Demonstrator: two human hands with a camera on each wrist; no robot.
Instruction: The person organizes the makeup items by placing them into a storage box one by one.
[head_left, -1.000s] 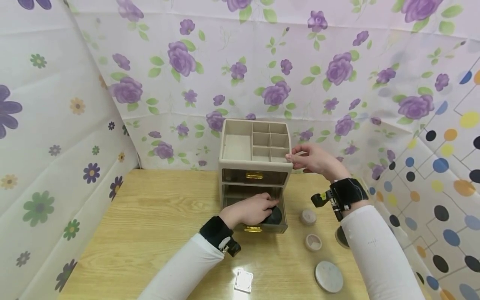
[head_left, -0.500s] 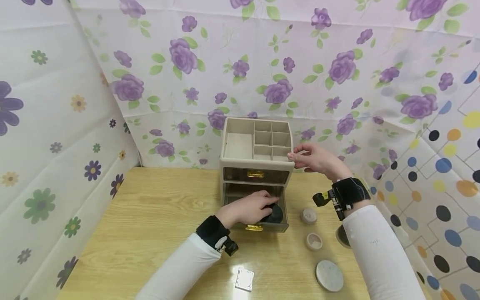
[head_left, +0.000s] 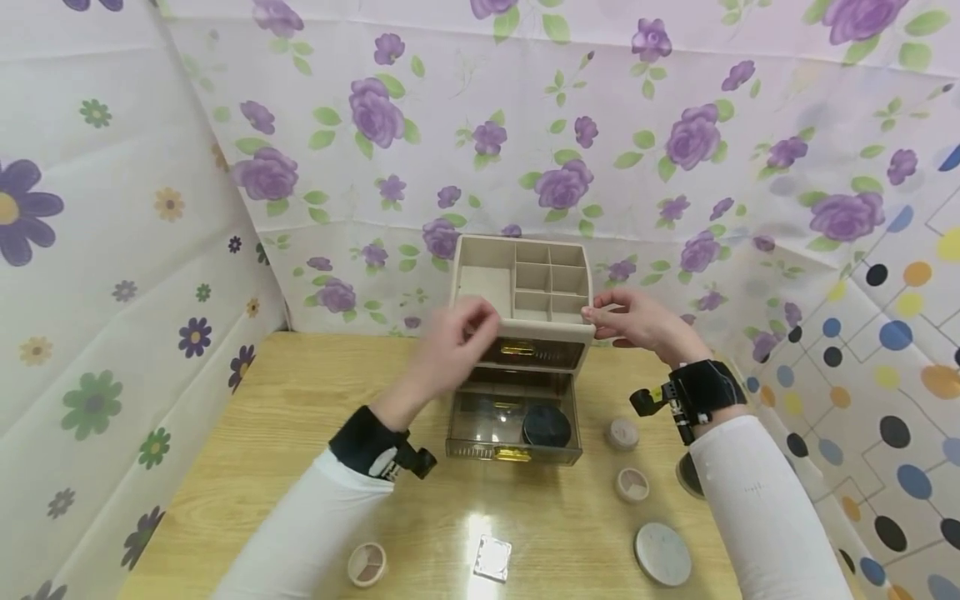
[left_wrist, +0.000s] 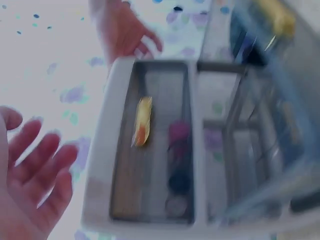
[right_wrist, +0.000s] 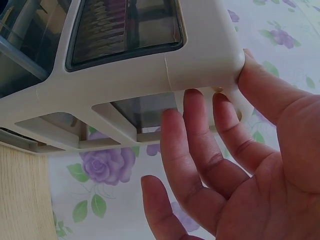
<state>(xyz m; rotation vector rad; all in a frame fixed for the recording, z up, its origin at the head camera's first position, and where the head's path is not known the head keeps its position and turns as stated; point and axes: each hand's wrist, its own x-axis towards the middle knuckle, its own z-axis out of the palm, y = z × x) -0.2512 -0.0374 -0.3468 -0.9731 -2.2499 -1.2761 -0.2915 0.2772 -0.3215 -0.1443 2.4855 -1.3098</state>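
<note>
A beige drawer organizer [head_left: 517, 325] with a compartmented top stands at the back of the table. Its lower, smoky see-through drawer [head_left: 480, 429] is pulled out, and a round black case [head_left: 546, 426] lies at the right inside. My left hand [head_left: 453, 342], blurred, hovers before the organizer's upper front; the left wrist view shows its fingers [left_wrist: 45, 155] loosely bent with nothing in them. With thumb on the top edge and fingertips against the side, my right hand [head_left: 633, 321] holds the organizer's right front corner. The upper drawer [head_left: 547, 352] is closed.
Right of the organizer lie a small round jar [head_left: 622, 434], a round three-part palette [head_left: 632, 484], a dark round case [head_left: 688, 475] partly behind the sleeve and a grey disc [head_left: 662, 553]. Toward the front are a square clear case [head_left: 492, 557] and another palette [head_left: 367, 564].
My left hand has let go of the round black case in the drawer and risen up and left. A palette at the front left has come into view. My right hand stays at the corner.
</note>
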